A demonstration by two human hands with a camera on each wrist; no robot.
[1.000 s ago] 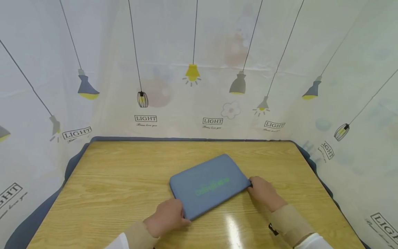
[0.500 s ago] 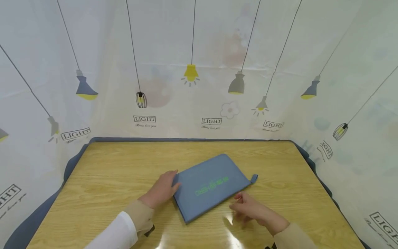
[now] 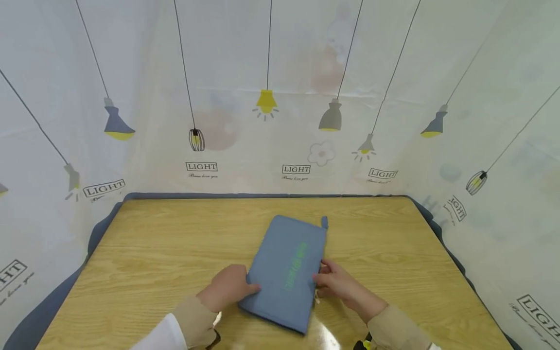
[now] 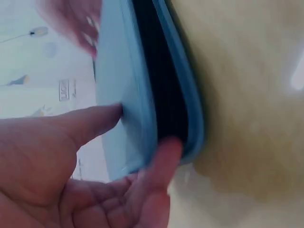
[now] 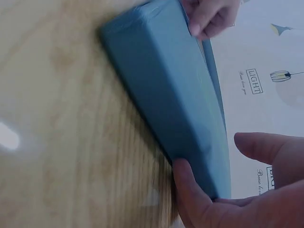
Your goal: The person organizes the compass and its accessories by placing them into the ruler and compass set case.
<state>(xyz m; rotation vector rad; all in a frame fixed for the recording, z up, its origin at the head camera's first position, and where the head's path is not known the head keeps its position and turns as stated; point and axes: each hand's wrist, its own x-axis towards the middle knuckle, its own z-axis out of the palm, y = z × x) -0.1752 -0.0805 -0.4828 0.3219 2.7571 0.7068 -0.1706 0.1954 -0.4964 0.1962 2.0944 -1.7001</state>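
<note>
A flat blue case (image 3: pixel 284 272) with green print lies slanted on the wooden table, a small loop tab (image 3: pixel 324 222) at its far right corner. My left hand (image 3: pixel 229 287) grips its near left side, thumb on the cover. In the left wrist view, a dark strip (image 4: pixel 159 71) runs between two blue rims, and a blurred finger of that hand touches the lower end. My right hand (image 3: pixel 343 284) is at the right side. In the right wrist view, its fingers (image 5: pixel 187 183) touch the thick blue spine (image 5: pixel 147 80) low down, while the thumb stands away from the cover.
A wood-grain table (image 3: pixel 175 233) spreads around the case. Pale cloth (image 3: pixel 245 58) printed with hanging lamps surrounds its back and sides, with a dark blue border (image 3: pixel 218 196) along the table's edge.
The case has turned anticlockwise, its tab swinging to the far side. The right hand left the tab corner and now touches the long side. The left hand shifted up, then back to the near part.
</note>
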